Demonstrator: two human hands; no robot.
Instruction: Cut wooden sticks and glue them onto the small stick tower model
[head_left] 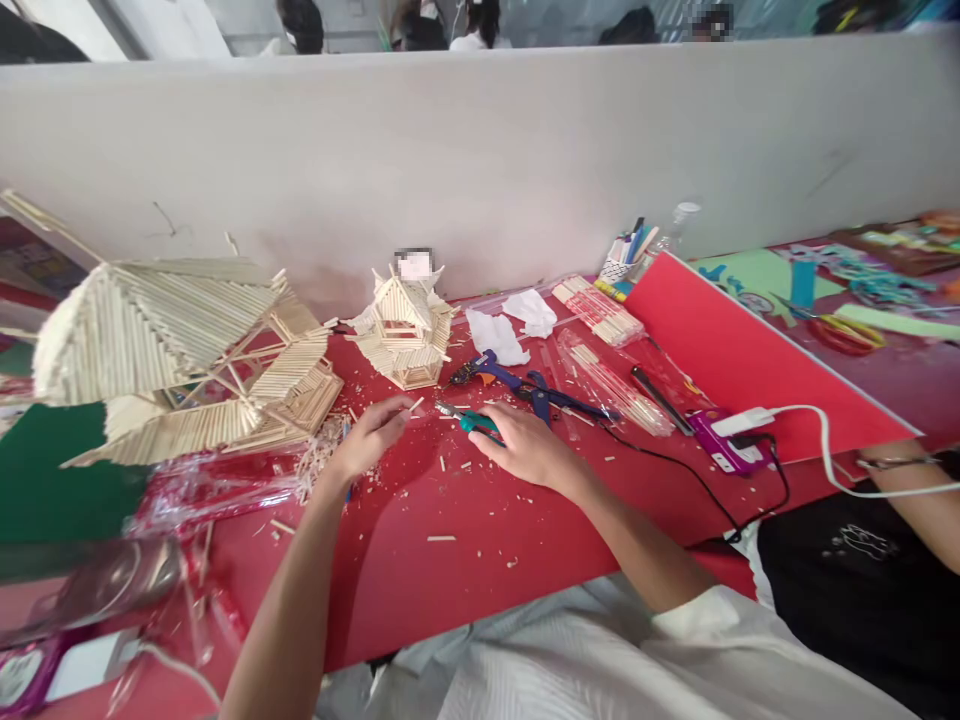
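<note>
A: Specify materials at dial centre.
B: Pliers (474, 422): metal head, smooth teal plastic grips. Short stick (416, 404), at their 9 o'clock: bare wood, matt.

A: At 9 o'clock?
B: Large stick model (172, 315): unpainted wood, matt, ridged by parallel rods. Small stick model (407, 350), nearer centre: similar wood, likewise ridged.

A: At 8 o'clock?
B: Plastic wrap (217, 492): glossy film, creased.

A: At 12 o'clock?
B: Partition (480, 150): smooth, matt.

A: Between 2 and 4 o'clock?
B: Bottle (677, 235), at 2: transparent, glossy. Red board (765, 360), at 3: smooth. Purple case (731, 458), below it: hard glossy plastic.

A: At 5 and 6 o'clock?
B: Shirt (585, 650), at 5: matt cloth, finely textured. Tabletop (405, 610), at 6: smooth, slight sheen.
</note>
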